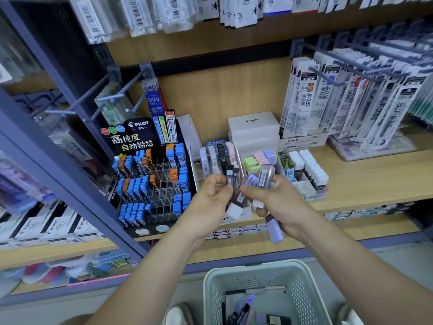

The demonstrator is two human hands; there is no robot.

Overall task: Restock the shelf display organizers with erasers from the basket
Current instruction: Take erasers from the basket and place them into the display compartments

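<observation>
Lilac and dark-sleeved erasers (236,202) held fanned in both hands, between shelf and basket.

Left hand (210,200) pinches the upper end of one dark-sleeved bar. Right hand (283,202) curls round a loose bundle, with a lilac eraser (276,232) protruding below the palm. More stock lies in the perforated plastic basket (257,276) directly below. Hazard: the sleeves appear smooth and glossy, so pulling one bar from the fan can drag its neighbours out. The protruding lilac bar looks the least secured and may drop into the basket or past it. The white divided organizers (304,186) on the wood-grain shelf (363,174) have narrow slots, so a tilted rectangular block can jam or land among the wrong colour.
</observation>
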